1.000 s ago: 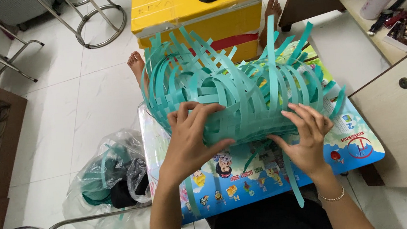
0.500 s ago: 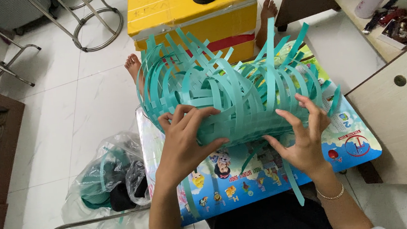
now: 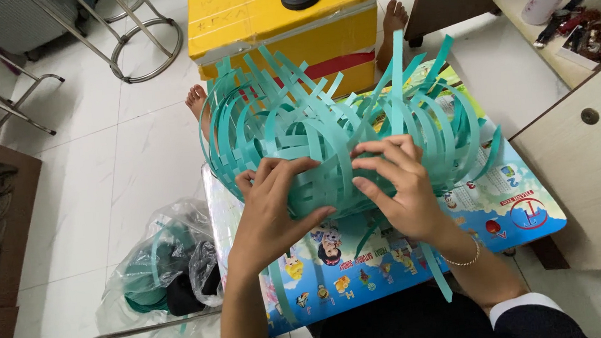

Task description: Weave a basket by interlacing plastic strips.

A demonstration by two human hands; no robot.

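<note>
A half-woven basket of teal plastic strips point(image 3: 326, 127) rests on a small table with a colourful picture top point(image 3: 507, 209). Loose strip ends stick up and curl all round it. My left hand point(image 3: 275, 207) presses on the near side of the weave, thumb underneath and fingers spread on the strips. My right hand point(image 3: 396, 186) is beside it, fingers curled on strips near the middle of the near side. The two hands are close together, almost touching. A bracelet sits on my right wrist.
A yellow box point(image 3: 280, 18) with a black stand base on it lies beyond the table. Bare feet point(image 3: 197, 102) show beside it. A clear plastic bag point(image 3: 161, 272) with teal strips lies on the tiled floor, left. Wooden furniture point(image 3: 589, 158) stands right; metal stool legs back left.
My right hand has moved left from the basket's right side to its middle, next to my left hand. The basket has shifted slightly under both hands.
</note>
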